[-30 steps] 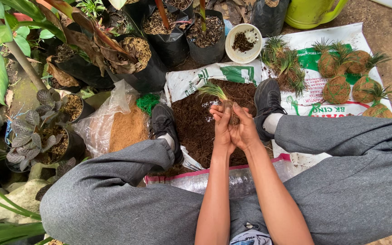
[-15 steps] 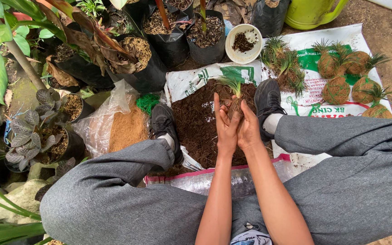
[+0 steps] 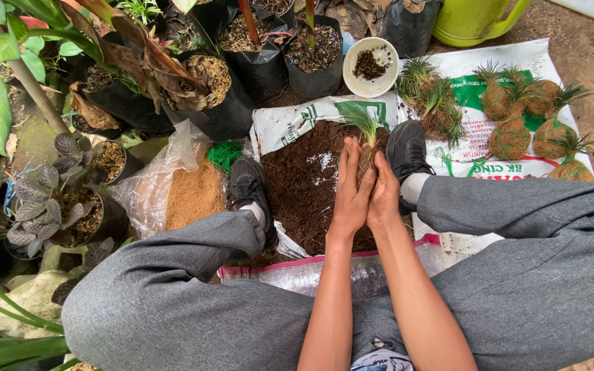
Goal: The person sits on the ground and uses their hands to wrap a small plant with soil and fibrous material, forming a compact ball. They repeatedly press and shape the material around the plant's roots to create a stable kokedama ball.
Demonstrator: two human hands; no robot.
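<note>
While potted plants (image 3: 63,199) crowd the far left, a clear plastic bag of tan fibre (image 3: 187,196) lies just beside the person's left shoe (image 3: 249,189). Between the shoes, dark soil (image 3: 304,185) is heaped on an opened white sack (image 3: 283,124). Above it the left hand (image 3: 348,196) and right hand (image 3: 385,196) press together, fingers curled closed around a small grassy seedling (image 3: 364,127); its root end seems packed in soil, though the palms hide it. Beyond the right shoe (image 3: 407,151), a white bowl (image 3: 372,65) and several fibre-wrapped plant balls (image 3: 510,137) rest on another printed sack (image 3: 476,75).
</note>
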